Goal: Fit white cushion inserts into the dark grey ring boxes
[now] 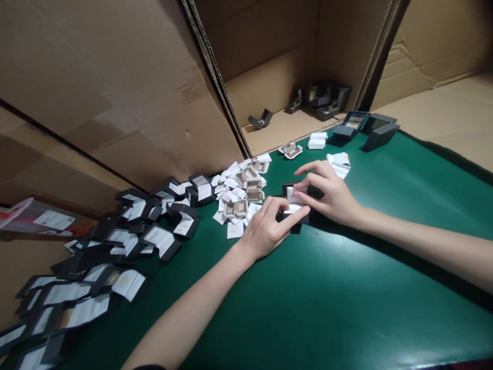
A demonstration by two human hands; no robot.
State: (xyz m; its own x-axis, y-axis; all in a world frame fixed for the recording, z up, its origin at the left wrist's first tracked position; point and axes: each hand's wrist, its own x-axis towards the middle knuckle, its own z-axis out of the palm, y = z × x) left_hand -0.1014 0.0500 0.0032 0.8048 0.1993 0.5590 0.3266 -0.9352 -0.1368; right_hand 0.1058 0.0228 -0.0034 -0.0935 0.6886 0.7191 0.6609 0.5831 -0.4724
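A small black box (289,185) stands open on the green table, with a white insert (290,194) inside it. My left hand (265,228) grips the near side of this box between thumb and bent fingers. From the right, my right hand (331,195) reaches over the box; its thumb and a finger close on the white insert while the index finger is lifted. Both hands cover much of the box. Just beyond my right hand lies a folded white paper piece (339,163).
Left of my hands is a pile of white and grey inserts (241,190). Many open black boxes with white linings (159,239) spread along the left. Further black boxes (348,126) stand at the back right, some inside a large cardboard box (265,77). Cardboard walls (115,77) border the table.
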